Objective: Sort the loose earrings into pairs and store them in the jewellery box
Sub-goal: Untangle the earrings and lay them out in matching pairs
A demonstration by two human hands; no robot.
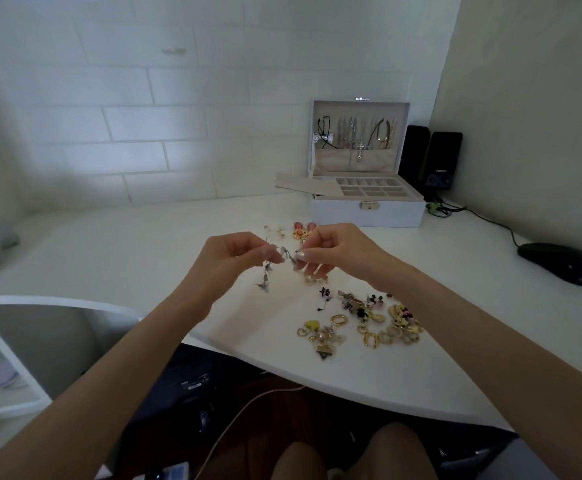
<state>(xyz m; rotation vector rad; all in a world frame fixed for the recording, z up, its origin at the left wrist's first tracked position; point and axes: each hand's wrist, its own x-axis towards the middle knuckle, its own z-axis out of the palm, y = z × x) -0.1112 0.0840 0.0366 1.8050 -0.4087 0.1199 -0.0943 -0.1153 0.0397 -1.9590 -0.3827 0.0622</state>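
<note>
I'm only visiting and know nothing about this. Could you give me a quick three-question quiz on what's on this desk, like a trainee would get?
1. True or false: the jewellery box has its lid shut.
2. What do the left hand and right hand pinch between them? A) silver dangling earrings B) a gold ring C) a necklace
3. Fill in: the black computer mouse lies to the ___ of the pile of loose earrings.

Key: 1 false, the lid stands open. 2 A. 3 right.
</note>
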